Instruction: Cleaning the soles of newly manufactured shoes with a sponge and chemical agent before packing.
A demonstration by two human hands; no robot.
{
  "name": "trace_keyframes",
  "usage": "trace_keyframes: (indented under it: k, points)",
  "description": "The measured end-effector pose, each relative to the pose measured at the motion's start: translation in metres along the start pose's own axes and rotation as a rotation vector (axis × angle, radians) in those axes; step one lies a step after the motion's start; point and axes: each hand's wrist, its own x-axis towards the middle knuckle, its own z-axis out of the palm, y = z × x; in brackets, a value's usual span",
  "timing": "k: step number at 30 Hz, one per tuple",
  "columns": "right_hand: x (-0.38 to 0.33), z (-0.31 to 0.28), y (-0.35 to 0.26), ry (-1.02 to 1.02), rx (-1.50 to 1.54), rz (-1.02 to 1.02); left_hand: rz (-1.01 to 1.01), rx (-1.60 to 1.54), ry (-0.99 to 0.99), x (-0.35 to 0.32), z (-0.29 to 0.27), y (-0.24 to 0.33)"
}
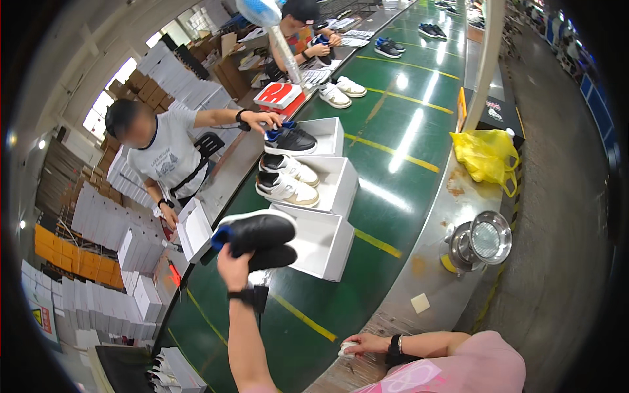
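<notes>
My left hand (234, 267) is closed on a pair of black sneakers (262, 234) with blue linings. They are held above the green conveyor belt (259, 331), beside an open white shoebox (325, 245) that shows a bare inside. My right hand (368, 344) rests low over the metal ledge, its fingers closed on a small white wad (348, 348). Farther along, white sneakers (288, 187) sit at another white box (344, 185). A co-worker's hand (261, 120) touches a black sneaker (291, 141) at a third box.
Along the right, the metal ledge (419, 262) carries a yellow plastic bag (485, 157), a steel bowl (491, 237) and a pale square block (420, 302). The co-worker's other hand holds a white lid (194, 230). More shoes stand farther up the belt; stacked boxes (98, 223) line the left.
</notes>
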Motion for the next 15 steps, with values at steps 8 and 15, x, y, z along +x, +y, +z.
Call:
trace_keyframes:
  k: [8, 15]
  points:
    - [-0.063, 0.002, -0.023, 0.081, -0.147, -0.188, -0.669, -0.787, 0.149, -0.264, -0.047, 0.025]
    - [-0.206, -0.017, -0.108, 0.905, -0.586, -0.64, -1.497, -0.51, -0.009, -0.469, -0.049, -0.056]
